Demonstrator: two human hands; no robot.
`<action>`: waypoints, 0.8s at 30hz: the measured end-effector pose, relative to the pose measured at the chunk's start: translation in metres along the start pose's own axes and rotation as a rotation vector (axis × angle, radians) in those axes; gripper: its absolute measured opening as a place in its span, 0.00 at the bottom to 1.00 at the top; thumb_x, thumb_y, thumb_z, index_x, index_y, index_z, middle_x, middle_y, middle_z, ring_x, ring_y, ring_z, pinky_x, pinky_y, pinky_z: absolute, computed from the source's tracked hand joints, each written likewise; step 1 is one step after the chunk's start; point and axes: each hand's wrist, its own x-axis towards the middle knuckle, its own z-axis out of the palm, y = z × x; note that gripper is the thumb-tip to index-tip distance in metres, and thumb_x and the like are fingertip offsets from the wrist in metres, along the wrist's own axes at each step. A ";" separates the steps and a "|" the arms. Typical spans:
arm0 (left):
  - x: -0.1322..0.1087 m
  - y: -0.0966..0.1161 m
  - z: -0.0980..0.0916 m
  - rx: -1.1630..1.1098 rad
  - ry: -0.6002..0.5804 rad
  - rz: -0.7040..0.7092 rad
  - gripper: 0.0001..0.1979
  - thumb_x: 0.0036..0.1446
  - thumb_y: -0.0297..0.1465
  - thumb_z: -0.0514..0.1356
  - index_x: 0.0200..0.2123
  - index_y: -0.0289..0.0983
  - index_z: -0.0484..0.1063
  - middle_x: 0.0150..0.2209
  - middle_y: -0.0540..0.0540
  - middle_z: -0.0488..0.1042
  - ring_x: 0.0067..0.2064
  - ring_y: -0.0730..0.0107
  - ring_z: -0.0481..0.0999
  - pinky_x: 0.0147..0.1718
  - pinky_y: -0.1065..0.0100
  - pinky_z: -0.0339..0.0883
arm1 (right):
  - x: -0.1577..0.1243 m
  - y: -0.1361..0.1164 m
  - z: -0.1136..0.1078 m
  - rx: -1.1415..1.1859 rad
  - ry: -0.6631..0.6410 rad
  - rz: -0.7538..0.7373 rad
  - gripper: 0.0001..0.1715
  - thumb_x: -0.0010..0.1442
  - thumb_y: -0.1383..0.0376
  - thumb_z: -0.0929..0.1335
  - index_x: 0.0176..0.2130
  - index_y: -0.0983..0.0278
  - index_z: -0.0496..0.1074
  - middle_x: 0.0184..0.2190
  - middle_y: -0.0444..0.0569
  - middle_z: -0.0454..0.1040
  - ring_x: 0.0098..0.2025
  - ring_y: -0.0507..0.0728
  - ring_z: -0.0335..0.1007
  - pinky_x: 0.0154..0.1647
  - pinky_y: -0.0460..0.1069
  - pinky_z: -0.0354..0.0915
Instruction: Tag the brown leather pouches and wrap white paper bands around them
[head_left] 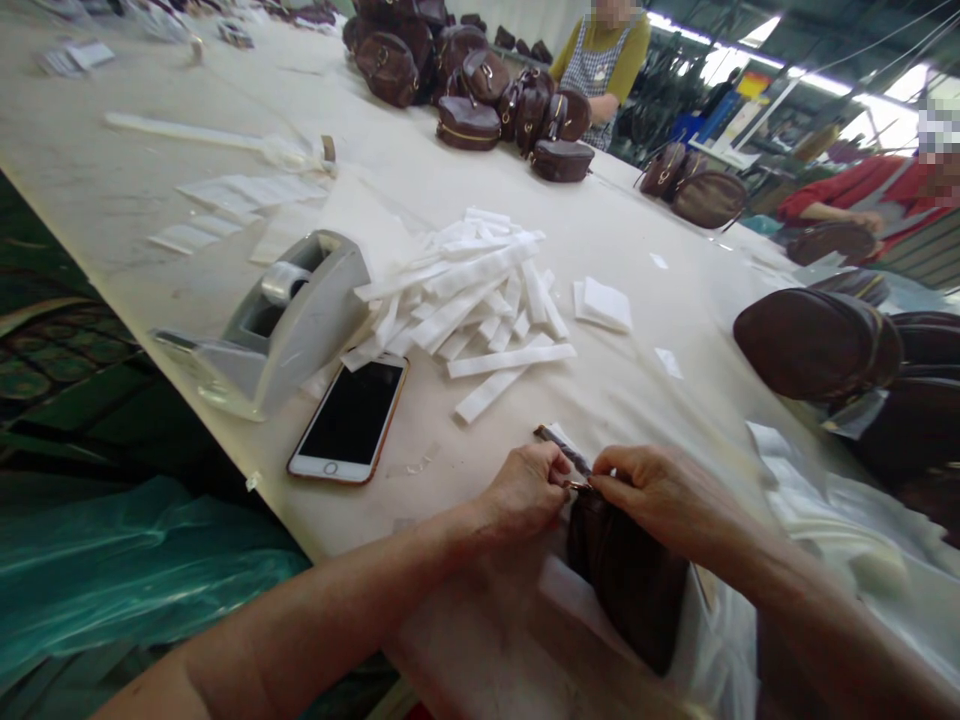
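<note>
A dark brown leather bag (630, 580) stands at the table's near edge, below my hands. My left hand (526, 490) is closed, its thumb and fingertips pinching a small gold metal clasp (579, 487) at the top of the bag. Beside it, my right hand (649, 490) pinches the bag's strap close to the clasp. The strap end (556, 447), which seems to have a clear or white wrapping, sticks out beyond both hands. My fingers partly hide the exact grip.
White strips (487, 290) lie heaped ahead, near a tape dispenser (289, 310), a phone (349, 420) and white squares (604, 303). More brown bags (814, 345) stand at right and at the back (469, 122). White wrapping (847, 530) lies right. Two people work across the table.
</note>
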 end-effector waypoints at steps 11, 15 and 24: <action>-0.009 0.026 -0.029 -0.208 0.051 -0.056 0.11 0.45 0.12 0.57 0.26 0.33 0.63 0.12 0.58 0.63 0.11 0.79 0.61 0.11 0.80 0.53 | 0.000 -0.006 0.009 -0.024 0.096 -0.141 0.09 0.56 0.67 0.64 0.33 0.61 0.75 0.30 0.45 0.73 0.28 0.52 0.66 0.30 0.46 0.55; -0.009 0.028 -0.031 -0.251 0.082 -0.052 0.11 0.44 0.12 0.58 0.26 0.32 0.64 0.12 0.57 0.64 0.11 0.81 0.60 0.11 0.81 0.51 | 0.002 -0.010 0.013 -0.024 0.099 -0.182 0.12 0.59 0.65 0.63 0.36 0.60 0.77 0.32 0.46 0.74 0.31 0.52 0.69 0.32 0.46 0.56; -0.009 0.027 -0.033 -0.293 0.113 -0.035 0.10 0.43 0.13 0.58 0.25 0.32 0.65 0.13 0.57 0.64 0.12 0.82 0.61 0.12 0.81 0.49 | 0.006 -0.018 0.018 -0.061 0.102 -0.158 0.12 0.57 0.69 0.63 0.32 0.63 0.76 0.31 0.47 0.74 0.31 0.53 0.70 0.32 0.46 0.56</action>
